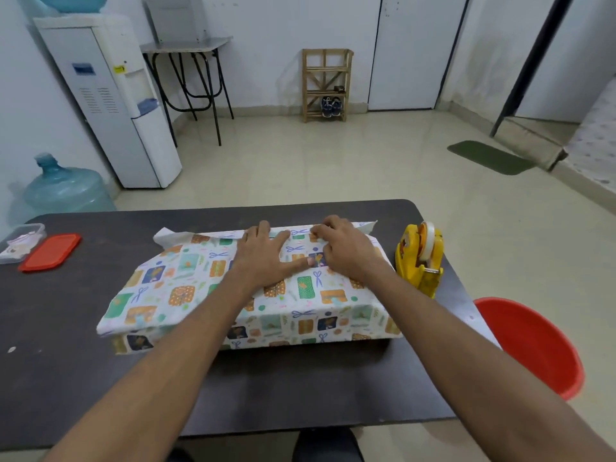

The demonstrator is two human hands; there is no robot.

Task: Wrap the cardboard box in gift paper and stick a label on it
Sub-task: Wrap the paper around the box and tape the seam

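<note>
The box (266, 328) lies flat in the middle of the dark table, covered on top and on its near side by patterned gift paper (173, 281); no cardboard shows. My left hand (263, 255) lies flat on the paper's top, fingers straight and thumb stretched right. My right hand (343, 248) sits beside it with curled fingers pinching the paper's far edge fold. Paper flaps stick out loose at the left and right ends. No label is visible on the paper.
A yellow tape dispenser (420, 258) stands just right of the box. A clear container (20, 243) and its red lid (51, 252) lie at the table's left edge (66, 378). A red bucket (530, 345) sits on the floor at the right.
</note>
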